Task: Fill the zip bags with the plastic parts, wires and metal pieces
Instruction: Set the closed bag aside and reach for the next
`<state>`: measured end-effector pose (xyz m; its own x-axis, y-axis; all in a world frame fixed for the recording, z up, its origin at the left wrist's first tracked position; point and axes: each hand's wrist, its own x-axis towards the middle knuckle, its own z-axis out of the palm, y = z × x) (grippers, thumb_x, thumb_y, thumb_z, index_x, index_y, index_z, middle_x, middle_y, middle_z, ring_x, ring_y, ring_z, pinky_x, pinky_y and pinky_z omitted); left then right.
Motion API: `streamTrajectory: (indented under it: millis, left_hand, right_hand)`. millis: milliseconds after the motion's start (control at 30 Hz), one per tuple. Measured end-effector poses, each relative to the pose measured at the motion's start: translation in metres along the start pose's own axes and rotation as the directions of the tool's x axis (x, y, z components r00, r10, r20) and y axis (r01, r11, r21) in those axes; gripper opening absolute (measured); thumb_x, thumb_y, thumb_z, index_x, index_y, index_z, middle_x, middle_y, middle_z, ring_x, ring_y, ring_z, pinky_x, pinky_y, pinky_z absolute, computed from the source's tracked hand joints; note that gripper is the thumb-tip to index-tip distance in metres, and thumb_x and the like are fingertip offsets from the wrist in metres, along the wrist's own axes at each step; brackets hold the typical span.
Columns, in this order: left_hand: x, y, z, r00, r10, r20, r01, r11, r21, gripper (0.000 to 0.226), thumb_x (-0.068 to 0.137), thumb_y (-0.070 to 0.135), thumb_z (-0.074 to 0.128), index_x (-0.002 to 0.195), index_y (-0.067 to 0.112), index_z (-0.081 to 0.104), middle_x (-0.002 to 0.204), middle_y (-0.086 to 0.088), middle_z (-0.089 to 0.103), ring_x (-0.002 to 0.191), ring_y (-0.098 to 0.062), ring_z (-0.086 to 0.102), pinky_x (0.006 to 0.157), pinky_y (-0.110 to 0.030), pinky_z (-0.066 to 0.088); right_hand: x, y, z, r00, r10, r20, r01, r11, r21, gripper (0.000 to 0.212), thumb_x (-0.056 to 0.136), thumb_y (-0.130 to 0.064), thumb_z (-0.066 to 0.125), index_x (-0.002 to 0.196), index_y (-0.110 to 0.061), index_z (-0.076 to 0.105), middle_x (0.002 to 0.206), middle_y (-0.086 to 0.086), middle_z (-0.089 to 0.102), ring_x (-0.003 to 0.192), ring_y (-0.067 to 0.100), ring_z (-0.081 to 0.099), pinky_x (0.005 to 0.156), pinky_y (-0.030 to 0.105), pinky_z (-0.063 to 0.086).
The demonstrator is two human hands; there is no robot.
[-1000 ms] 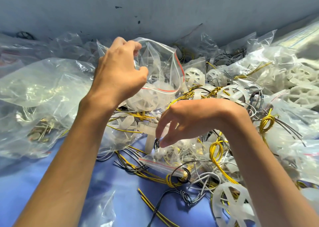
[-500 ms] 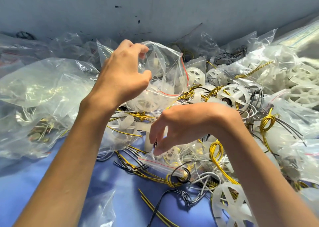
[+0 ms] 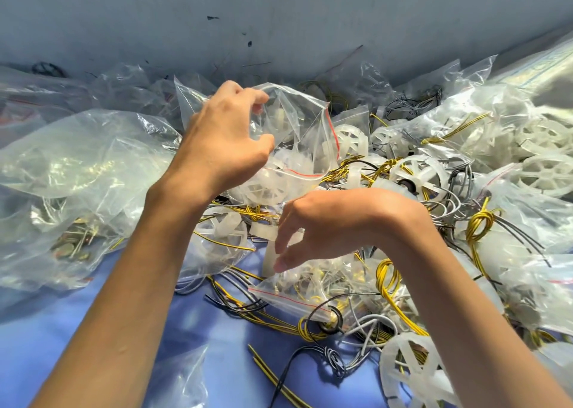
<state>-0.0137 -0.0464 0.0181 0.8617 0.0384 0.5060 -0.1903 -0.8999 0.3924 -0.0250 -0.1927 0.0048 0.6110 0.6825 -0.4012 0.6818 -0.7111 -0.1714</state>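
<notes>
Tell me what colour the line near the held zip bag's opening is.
Red: the line on the zip bag, head view.

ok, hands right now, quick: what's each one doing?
Left hand: closed, pinching the rim of a clear zip bag.
Right hand: fingers curled over a white plastic part; cannot tell if it grips it.

Left of the flat zip bag (image 3: 310,283), bare blue tabletop (image 3: 217,333), and there's an open lane. Right of it, yellow wire coils (image 3: 387,271) and white plastic wheels (image 3: 412,373) choke every gap. Behind it, a raised zip bag (image 3: 297,119) pinched in the left hand (image 3: 223,141) blocks the way, more clear bags (image 3: 366,82) beyond.
</notes>
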Motion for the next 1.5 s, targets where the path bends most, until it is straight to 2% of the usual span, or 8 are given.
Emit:
streamTrajectory:
  millis: [367,567,733,1033,1167,1267,1367,1500]
  left_hand:
    - [0.002,-0.003,0.002,1.000,0.013,0.025,-0.012,1.000,-0.021,0.049,0.085,0.026,0.064,0.132,0.024,0.051,0.124,0.002,0.051,0.084,-0.015,0.044,0.084,-0.026,0.036]
    - [0.002,-0.003,0.001,0.998,0.033,0.047,-0.032,0.999,-0.035,0.048,0.084,0.025,0.065,0.130,0.024,0.053,0.125,0.002,0.052,0.086,-0.013,0.044,0.086,-0.025,0.035]
    - [0.001,-0.005,0.002,0.996,0.058,0.062,-0.056,0.998,-0.031,0.049,0.085,0.026,0.065,0.132,0.024,0.052,0.126,0.003,0.051,0.089,-0.013,0.044,0.087,-0.027,0.036]
    - [0.002,-0.008,0.003,0.977,0.137,0.163,-0.127,0.990,-0.069,0.049,0.082,0.018,0.068,0.129,0.022,0.055,0.119,0.004,0.055,0.085,-0.009,0.040,0.082,-0.021,0.034]
    - [0.000,-0.001,-0.005,0.912,0.281,0.298,-0.241,0.957,-0.164,0.032,0.075,0.033,0.066,0.103,0.017,0.061,0.100,-0.007,0.058,0.090,-0.020,0.053,0.073,-0.026,0.038]
    - [-0.006,0.003,-0.011,0.881,0.350,0.318,-0.263,0.922,-0.285,0.030,0.074,0.031,0.059,0.102,0.024,0.061,0.094,-0.008,0.059,0.086,-0.018,0.057,0.071,-0.024,0.042]
    - [-0.006,-0.002,-0.012,0.882,0.349,0.316,-0.235,0.908,-0.348,0.030,0.074,0.029,0.067,0.087,0.053,0.056,0.078,0.011,0.050,0.073,0.009,0.050,0.064,-0.007,0.035]
    - [0.000,-0.011,-0.006,0.914,0.274,0.301,-0.216,0.953,-0.212,0.038,0.082,0.014,0.072,0.116,0.028,0.060,0.090,0.016,0.050,0.076,0.003,0.046,0.068,-0.001,0.034]
  right_hand:
    - [-0.010,0.002,-0.011,0.975,-0.149,-0.163,0.166,0.981,0.099,0.027,0.086,-0.048,0.062,0.111,-0.040,0.062,0.090,-0.013,0.055,0.068,-0.006,0.049,0.057,0.010,0.034]
    - [-0.013,0.001,-0.011,0.984,-0.078,-0.159,0.091,0.993,0.077,0.049,0.075,-0.041,0.076,0.118,-0.033,0.053,0.084,-0.013,0.059,0.073,0.005,0.055,0.064,0.023,0.043]
    - [-0.012,-0.001,-0.009,0.981,-0.097,-0.165,0.100,0.995,0.009,0.017,0.081,-0.040,0.071,0.090,-0.035,0.057,0.068,-0.016,0.050,0.058,-0.003,0.045,0.050,0.012,0.036]
    - [-0.036,0.005,-0.026,0.894,-0.258,-0.367,0.330,0.932,0.149,0.016,0.088,-0.033,0.065,0.086,-0.019,0.070,0.076,0.008,0.061,0.065,0.014,0.049,0.062,0.030,0.039]
    - [-0.046,0.008,-0.033,0.771,-0.263,-0.580,0.449,0.870,0.202,0.024,0.090,-0.035,0.054,0.096,-0.020,0.070,0.093,0.011,0.059,0.082,0.017,0.054,0.071,0.026,0.040]
    - [-0.044,0.009,-0.032,0.734,-0.186,-0.654,0.421,0.879,0.224,0.022,0.093,-0.033,0.045,0.101,-0.027,0.065,0.103,0.011,0.056,0.093,0.021,0.054,0.081,0.030,0.041]
    - [-0.040,0.015,-0.031,0.752,-0.096,-0.653,0.337,0.907,0.254,0.019,0.100,-0.026,0.042,0.101,-0.024,0.061,0.101,0.003,0.061,0.089,0.009,0.054,0.079,0.026,0.041]
    - [-0.038,0.022,-0.029,0.761,0.003,-0.648,0.233,0.932,0.278,0.023,0.102,-0.024,0.041,0.101,-0.018,0.063,0.095,0.006,0.067,0.088,0.019,0.060,0.078,0.038,0.049]
